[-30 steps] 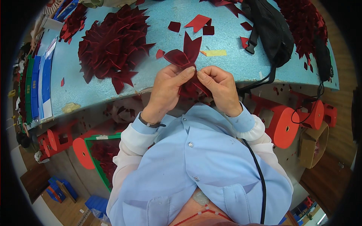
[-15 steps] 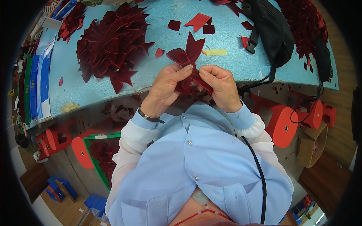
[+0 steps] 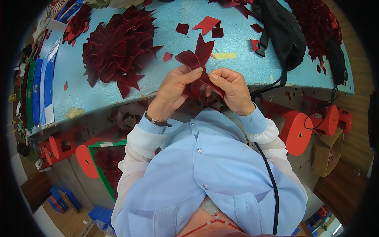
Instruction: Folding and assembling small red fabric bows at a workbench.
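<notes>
Between my two hands, just over the near edge of the table, is a dark red velvet bow with notched tails pointing away from me. My left hand is closed on it, the thumb pressed across its middle. With thumb and forefinger, my right hand pinches the bow's right side. The lower loops hang partly behind my fingers. Left of the bow lies a big pile of similar dark red bows. Small velvet scraps and a yellow strip lie beyond it.
The blue table curves across the view. A black bag with straps and another bow pile occupy its right side. Below stand red stools, a green crate of red pieces and a cardboard box.
Very little differs. Both hands keep their hold on the bow, which has shifted slightly, with its lower right part spread a bit further right.
</notes>
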Demonstrator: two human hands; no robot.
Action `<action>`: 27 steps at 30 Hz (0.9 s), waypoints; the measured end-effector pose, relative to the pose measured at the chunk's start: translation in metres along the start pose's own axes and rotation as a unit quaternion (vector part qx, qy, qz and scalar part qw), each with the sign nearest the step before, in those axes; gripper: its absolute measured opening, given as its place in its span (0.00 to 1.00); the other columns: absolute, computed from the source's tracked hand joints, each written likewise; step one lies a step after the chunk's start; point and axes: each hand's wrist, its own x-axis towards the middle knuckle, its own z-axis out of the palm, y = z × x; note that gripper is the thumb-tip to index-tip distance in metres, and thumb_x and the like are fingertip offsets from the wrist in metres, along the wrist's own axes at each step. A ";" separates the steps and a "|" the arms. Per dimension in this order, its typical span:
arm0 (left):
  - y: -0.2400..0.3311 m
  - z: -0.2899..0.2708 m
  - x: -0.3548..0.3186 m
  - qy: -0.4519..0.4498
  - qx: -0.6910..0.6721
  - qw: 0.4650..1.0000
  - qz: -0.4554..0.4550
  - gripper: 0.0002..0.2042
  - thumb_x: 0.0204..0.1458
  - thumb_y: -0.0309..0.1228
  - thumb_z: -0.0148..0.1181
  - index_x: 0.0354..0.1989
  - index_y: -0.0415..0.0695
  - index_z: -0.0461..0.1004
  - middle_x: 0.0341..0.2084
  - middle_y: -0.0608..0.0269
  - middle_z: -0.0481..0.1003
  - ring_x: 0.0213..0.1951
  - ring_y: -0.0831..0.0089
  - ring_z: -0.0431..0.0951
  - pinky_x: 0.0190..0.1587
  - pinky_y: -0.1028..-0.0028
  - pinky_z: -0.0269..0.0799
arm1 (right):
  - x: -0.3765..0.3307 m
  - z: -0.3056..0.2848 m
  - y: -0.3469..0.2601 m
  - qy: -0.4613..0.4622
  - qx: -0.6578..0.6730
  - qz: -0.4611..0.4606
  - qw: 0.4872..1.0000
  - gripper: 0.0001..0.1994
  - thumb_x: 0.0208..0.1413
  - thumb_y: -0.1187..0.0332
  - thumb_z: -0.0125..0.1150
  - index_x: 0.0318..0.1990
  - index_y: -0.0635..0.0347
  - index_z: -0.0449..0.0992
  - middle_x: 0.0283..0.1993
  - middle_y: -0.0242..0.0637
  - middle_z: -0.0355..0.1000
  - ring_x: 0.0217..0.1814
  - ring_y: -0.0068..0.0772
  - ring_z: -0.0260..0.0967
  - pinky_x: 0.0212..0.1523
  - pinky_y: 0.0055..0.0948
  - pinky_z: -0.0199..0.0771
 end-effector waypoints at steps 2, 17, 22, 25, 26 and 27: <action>0.001 0.003 -0.001 0.035 -0.003 0.999 0.008 0.08 0.53 0.28 0.56 0.37 0.36 0.70 0.33 0.62 0.74 0.31 0.77 0.74 0.35 0.76 0.72 | -0.003 0.001 -0.003 0.019 -0.017 0.018 1.000 0.07 0.57 0.72 0.52 0.38 0.68 0.72 0.32 0.37 0.73 0.27 0.24 0.69 0.30 0.22 0.71; 0.009 -0.011 -0.008 0.027 0.022 0.993 0.110 0.06 0.53 0.26 0.56 0.39 0.39 0.71 0.31 0.68 0.73 0.32 0.81 0.70 0.37 0.80 0.67 | -0.005 -0.001 -0.019 0.161 -0.133 -0.190 0.959 0.08 0.55 0.73 0.55 0.41 0.67 0.71 0.32 0.34 0.71 0.31 0.21 0.69 0.32 0.20 0.70; 0.006 0.000 -0.010 0.022 0.019 0.995 0.099 0.08 0.53 0.25 0.56 0.40 0.38 0.71 0.34 0.65 0.74 0.34 0.80 0.72 0.39 0.79 0.68 | -0.001 0.019 -0.019 0.115 -0.159 -0.133 0.971 0.07 0.54 0.73 0.57 0.39 0.67 0.72 0.31 0.31 0.71 0.32 0.16 0.66 0.32 0.16 0.67; 0.003 0.004 -0.011 0.015 0.020 0.995 0.099 0.08 0.53 0.26 0.56 0.40 0.37 0.71 0.34 0.64 0.74 0.36 0.79 0.73 0.40 0.79 0.68 | -0.001 0.018 -0.017 0.069 -0.152 -0.100 0.981 0.07 0.53 0.73 0.58 0.37 0.67 0.72 0.30 0.29 0.70 0.31 0.15 0.65 0.31 0.15 0.66; 0.002 0.005 -0.010 0.013 0.019 0.995 0.097 0.08 0.53 0.26 0.56 0.40 0.37 0.71 0.35 0.64 0.74 0.36 0.79 0.73 0.40 0.79 0.68 | 0.000 0.017 -0.016 0.045 -0.149 -0.081 0.984 0.06 0.53 0.73 0.59 0.36 0.68 0.73 0.29 0.29 0.70 0.30 0.14 0.65 0.30 0.15 0.65; 0.000 0.004 -0.010 0.013 0.023 0.995 0.097 0.08 0.53 0.26 0.56 0.40 0.37 0.71 0.35 0.64 0.74 0.36 0.79 0.73 0.40 0.79 0.68 | 0.000 0.017 -0.015 0.046 -0.146 -0.083 0.985 0.06 0.53 0.73 0.59 0.36 0.68 0.73 0.29 0.29 0.70 0.30 0.14 0.65 0.30 0.15 0.65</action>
